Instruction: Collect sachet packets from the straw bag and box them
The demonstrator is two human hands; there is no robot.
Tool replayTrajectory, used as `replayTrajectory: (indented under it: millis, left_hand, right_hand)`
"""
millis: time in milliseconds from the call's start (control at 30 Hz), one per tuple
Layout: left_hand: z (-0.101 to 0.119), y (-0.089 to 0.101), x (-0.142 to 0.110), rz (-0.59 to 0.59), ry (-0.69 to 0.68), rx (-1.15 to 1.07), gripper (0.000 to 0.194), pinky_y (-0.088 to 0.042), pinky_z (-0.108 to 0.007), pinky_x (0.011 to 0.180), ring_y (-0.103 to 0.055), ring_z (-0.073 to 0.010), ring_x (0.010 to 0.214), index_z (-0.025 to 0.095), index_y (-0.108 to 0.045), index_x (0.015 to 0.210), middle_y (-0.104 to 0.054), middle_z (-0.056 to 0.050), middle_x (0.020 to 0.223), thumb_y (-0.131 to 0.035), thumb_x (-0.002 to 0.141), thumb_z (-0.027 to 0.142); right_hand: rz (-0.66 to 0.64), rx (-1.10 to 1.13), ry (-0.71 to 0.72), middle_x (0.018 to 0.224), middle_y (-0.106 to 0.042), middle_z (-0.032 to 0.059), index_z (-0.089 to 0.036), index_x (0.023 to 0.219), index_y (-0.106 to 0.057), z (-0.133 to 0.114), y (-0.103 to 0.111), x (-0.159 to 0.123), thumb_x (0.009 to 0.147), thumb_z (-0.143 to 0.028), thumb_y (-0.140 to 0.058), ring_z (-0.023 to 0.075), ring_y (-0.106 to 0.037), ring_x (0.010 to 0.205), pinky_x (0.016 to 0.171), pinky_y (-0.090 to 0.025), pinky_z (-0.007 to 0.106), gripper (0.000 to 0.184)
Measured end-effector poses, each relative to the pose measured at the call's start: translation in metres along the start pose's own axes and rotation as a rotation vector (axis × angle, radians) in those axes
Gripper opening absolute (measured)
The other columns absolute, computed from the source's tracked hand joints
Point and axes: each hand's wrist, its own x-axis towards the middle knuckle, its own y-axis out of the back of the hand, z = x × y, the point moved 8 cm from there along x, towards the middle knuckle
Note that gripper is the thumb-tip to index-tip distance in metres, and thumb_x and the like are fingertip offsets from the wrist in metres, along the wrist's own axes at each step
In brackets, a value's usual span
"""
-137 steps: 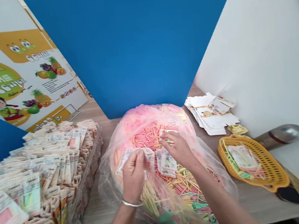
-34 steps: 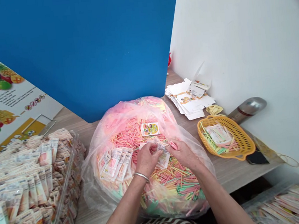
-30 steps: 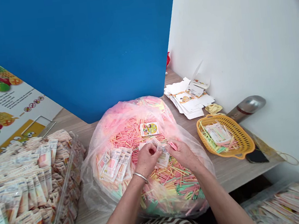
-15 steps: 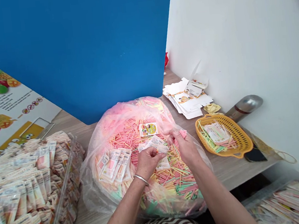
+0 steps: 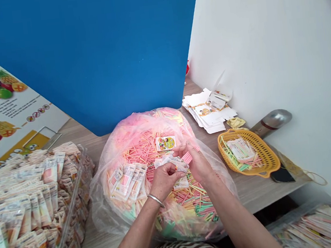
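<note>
Leftward since a moment ago, my right hand (image 5: 196,163) has slid toward my left hand (image 5: 165,181), its fingers closed around a few pink sticks (image 5: 190,157). My left hand pinches a strip of paper sachets (image 5: 169,161) just above the heap of coloured sticks (image 5: 191,200) in the clear plastic bag (image 5: 109,208). Inside that bag, a printed fruit card (image 5: 165,143) lies just beyond my hands, and a yellow basket (image 5: 259,141) sits to the bag's right on the tabletop (image 5: 250,196).

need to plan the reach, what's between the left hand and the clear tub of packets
In the head view, strips of printed packets lie between the left hand and the clear tub, on coloured sticks inside a clear plastic bag.
</note>
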Motion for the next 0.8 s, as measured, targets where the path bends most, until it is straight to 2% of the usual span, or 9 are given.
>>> replayTrajectory:
  millis: [167, 233, 300, 433, 533, 667, 800]
  left_hand:
    - [0.003, 0.004, -0.001, 0.031, -0.011, -0.037, 0.038, -0.025, -0.022, 0.054, -0.033, -0.0079, 0.055, 0.017, -0.049, 0.061, -0.041, 0.006, 0.058, -0.076, 0.061, 0.044]
    - [0.007, 0.005, -0.001, 0.030, -0.033, -0.051, 0.037, -0.026, -0.022, 0.055, -0.033, -0.0081, 0.055, 0.017, -0.051, 0.061, -0.041, 0.006, 0.057, -0.074, 0.065, 0.045]
    - [0.012, -0.001, -0.002, -0.023, -0.076, -0.092, 0.034, -0.031, -0.023, 0.059, -0.039, -0.0093, 0.059, 0.015, -0.057, 0.063, -0.047, 0.004, 0.060, -0.069, 0.072, 0.046]
    - [0.022, -0.012, -0.006, -0.076, -0.184, -0.295, 0.031, -0.041, -0.025, 0.076, -0.053, -0.0141, 0.076, 0.015, -0.065, 0.074, -0.061, -0.001, 0.076, -0.065, 0.079, 0.046]
    - [0.021, -0.011, -0.008, -0.006, -0.213, -0.420, 0.030, -0.041, -0.024, 0.076, -0.052, -0.0134, 0.077, 0.014, -0.064, 0.074, -0.062, -0.001, 0.079, -0.067, 0.080, 0.044]
    - [0.012, -0.006, -0.007, 0.071, -0.186, -0.459, 0.030, -0.041, -0.022, 0.073, -0.049, -0.0113, 0.073, 0.014, -0.060, 0.073, -0.057, 0.001, 0.073, -0.071, 0.078, 0.041]
    - [0.007, -0.003, -0.006, 0.110, -0.171, -0.483, 0.030, -0.043, -0.022, 0.075, -0.050, -0.0104, 0.072, 0.014, -0.058, 0.072, -0.055, 0.003, 0.070, -0.070, 0.079, 0.040]
  right_hand:
    - [-0.042, -0.120, -0.005, 0.089, -0.073, 0.0081, -0.021, 0.085, -0.075, 0.006, -0.004, -0.002, 0.092, -0.056, -0.046, 0.0244, -0.066, 0.094, 0.092, -0.049, 0.040, 0.047]
    - [-0.078, -0.234, -0.002, 0.091, -0.073, 0.0076, -0.021, 0.087, -0.076, 0.009, -0.005, -0.004, 0.092, -0.057, -0.046, 0.0240, -0.066, 0.095, 0.096, -0.047, 0.042, 0.047]
    - [-0.143, -0.345, 0.007, 0.095, -0.073, 0.0077, -0.021, 0.091, -0.076, 0.011, -0.009, -0.007, 0.093, -0.058, -0.046, 0.0241, -0.066, 0.096, 0.095, -0.047, 0.042, 0.048]
    - [-0.214, -0.582, 0.179, 0.102, -0.072, 0.0083, -0.019, 0.099, -0.073, -0.004, -0.018, -0.018, 0.095, -0.051, -0.047, 0.0235, -0.065, 0.098, 0.091, -0.048, 0.039, 0.041]
    - [-0.155, -0.704, 0.334, 0.098, -0.070, 0.0074, -0.018, 0.095, -0.069, -0.023, -0.021, -0.031, 0.096, -0.043, -0.050, 0.0221, -0.063, 0.095, 0.087, -0.046, 0.036, 0.031]
    - [-0.058, -0.772, 0.426, 0.084, -0.065, 0.0051, -0.018, 0.087, -0.063, -0.037, -0.021, -0.045, 0.098, -0.040, -0.047, 0.0195, -0.059, 0.081, 0.075, -0.044, 0.031, 0.029]
    - [-0.028, -0.735, 0.485, 0.090, -0.065, 0.0056, -0.019, 0.092, -0.063, -0.040, -0.022, -0.052, 0.100, -0.035, -0.043, 0.0199, -0.058, 0.087, 0.078, -0.044, 0.031, 0.027]
